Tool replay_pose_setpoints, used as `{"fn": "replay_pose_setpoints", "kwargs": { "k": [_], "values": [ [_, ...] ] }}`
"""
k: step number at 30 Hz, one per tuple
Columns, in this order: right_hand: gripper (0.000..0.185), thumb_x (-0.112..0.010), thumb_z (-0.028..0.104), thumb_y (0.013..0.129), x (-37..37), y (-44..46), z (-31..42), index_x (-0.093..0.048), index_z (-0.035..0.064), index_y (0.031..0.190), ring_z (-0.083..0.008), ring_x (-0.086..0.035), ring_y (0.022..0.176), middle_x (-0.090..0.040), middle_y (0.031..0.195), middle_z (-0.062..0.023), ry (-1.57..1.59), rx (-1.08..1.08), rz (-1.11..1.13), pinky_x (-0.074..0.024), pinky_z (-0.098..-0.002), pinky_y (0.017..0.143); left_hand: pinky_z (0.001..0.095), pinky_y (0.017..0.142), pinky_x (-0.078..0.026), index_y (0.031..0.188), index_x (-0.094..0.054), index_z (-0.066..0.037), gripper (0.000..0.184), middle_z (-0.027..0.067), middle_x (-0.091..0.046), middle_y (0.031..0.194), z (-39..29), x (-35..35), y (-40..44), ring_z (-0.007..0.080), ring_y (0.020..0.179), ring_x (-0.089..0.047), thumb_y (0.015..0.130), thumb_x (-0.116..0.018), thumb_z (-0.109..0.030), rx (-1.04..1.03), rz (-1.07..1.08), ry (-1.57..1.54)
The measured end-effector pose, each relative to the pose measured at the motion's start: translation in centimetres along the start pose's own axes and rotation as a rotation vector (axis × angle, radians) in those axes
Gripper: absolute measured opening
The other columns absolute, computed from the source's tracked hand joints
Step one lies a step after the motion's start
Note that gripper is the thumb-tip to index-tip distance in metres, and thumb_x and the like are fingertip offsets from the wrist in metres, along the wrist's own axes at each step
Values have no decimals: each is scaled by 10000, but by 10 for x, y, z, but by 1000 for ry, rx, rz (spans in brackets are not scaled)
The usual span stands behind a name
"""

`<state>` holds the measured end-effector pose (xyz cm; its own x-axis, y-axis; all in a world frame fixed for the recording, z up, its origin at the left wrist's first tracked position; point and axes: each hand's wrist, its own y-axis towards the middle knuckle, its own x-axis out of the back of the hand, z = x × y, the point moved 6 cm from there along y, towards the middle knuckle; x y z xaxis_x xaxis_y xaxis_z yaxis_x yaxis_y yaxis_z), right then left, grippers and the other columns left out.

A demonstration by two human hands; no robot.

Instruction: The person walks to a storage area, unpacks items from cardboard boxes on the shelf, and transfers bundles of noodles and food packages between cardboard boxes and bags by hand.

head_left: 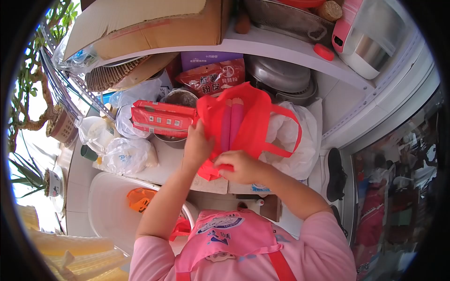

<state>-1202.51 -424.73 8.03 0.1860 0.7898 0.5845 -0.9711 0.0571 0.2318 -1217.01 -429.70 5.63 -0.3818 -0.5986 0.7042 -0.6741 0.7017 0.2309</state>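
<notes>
A red cloth tote bag [257, 129] lies on the lower shelf in front of me, its mouth spread and one loop handle flopped to the right. Two long pinkish-purple packs [231, 122] show in the bag. My left hand [198, 146] is closed at the bag's left edge, fingers partly hidden by the cloth. At the lower edge, my right hand [238, 166] pinches the red cloth. Left of the bag, a red plastic-wrapped packet [164, 119] rests over a metal pot [180, 99], close to my left hand.
Behind the bag are a red food packet [214, 78] and a lidded metal pot [281, 74]. White plastic bags [125, 154] sit left, another [300, 126] right. An upper shelf [276, 49] carries a cardboard box [150, 28]. A white tub [108, 203] stands lower left; a dark shoe [334, 175] lies right.
</notes>
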Motion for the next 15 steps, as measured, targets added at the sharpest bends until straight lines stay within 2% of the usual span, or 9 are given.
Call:
{"fn": "replay_pose_setpoints", "kwargs": {
  "k": [1, 3, 4, 5, 7, 8, 10, 14, 15],
  "values": [
    [175, -599, 65, 843, 14, 0, 0, -631, 21, 1010, -197, -639, 912, -667, 938, -125, 76, 17, 26, -492, -327, 809, 449, 848, -484, 1307, -416, -26, 585, 274, -595, 1089, 18, -5, 6, 451, 995, -584, 762, -627, -38, -91, 47, -193],
    [99, -575, 39, 841, 56, 4, -15, -628, 21, 922, -175, -643, 831, -669, 852, -104, 14, -75, -199, -498, -310, 756, 431, 825, -494, 1346, -385, -42, 616, 253, -637, 989, 32, 10, 7, 404, 955, -622, 769, -592, 14, -70, -39, -271],
    [108, -597, 110, 829, 74, 9, -20, -634, 39, 901, -257, -662, 794, -671, 854, -143, -18, -129, -242, -504, -364, 719, 431, 825, -494, 1346, -385, -42, 616, 253, -637, 989, 32, 15, 8, 404, 955, -622, 769, -592, 14, -70, -37, -267],
    [108, -597, 110, 829, 86, 15, -27, -634, 39, 901, -257, -662, 794, -671, 854, -143, -12, -131, -244, -504, -364, 719, 419, 805, -497, 1364, -369, -50, 633, 243, -640, 958, 20, 32, 6, 394, 920, -631, 772, -579, 30, -79, -59, -312],
    [130, -592, 103, 836, 86, 31, -42, -636, 29, 933, -305, -655, 861, -676, 911, -150, -553, -151, 79, -512, -391, 768, 407, 784, -501, 1382, -354, -58, 651, 233, -643, 928, -3, 60, 1, 385, 885, -639, 776, -566, 46, -78, -87, -354],
    [130, -592, 103, 836, 88, 38, -46, -636, 29, 933, -305, -655, 861, -676, 911, -150, -548, -147, 85, -512, -391, 768, 397, 760, -502, 1390, -348, -67, 663, 217, -645, 885, -17, 71, -2, 368, 842, -645, 774, -560, 55, -52, -93, -280],
    [154, -569, 144, 849, 74, 48, -60, -652, 60, 947, -360, -636, 888, -670, 954, -163, -823, -146, 418, -506, -431, 799, 387, 707, -506, 1404, -335, -90, 688, 183, -647, 797, -29, 82, -1, 334, 756, -654, 766, -546, 60, -23, -111, -194],
    [177, -525, 152, 867, 45, 85, -105, -668, 91, 954, -331, -650, 880, -680, 957, -139, -673, -125, 289, -513, -432, 778, 390, 703, -507, 1396, -342, -86, 681, 189, -650, 811, -23, 79, 0, 338, 768, -658, 760, -537, 55, -33, -162, -200],
    [185, -521, 151, 855, 28, 92, -117, -677, 92, 933, -320, -657, 872, -686, 949, -134, -694, 14, 243, -517, -433, 752, 397, 707, -507, 1392, -344, -84, 676, 193, -650, 818, -21, 78, 1, 348, 774, -655, 757, -535, 52, -12, -159, -223]
  ]
}}
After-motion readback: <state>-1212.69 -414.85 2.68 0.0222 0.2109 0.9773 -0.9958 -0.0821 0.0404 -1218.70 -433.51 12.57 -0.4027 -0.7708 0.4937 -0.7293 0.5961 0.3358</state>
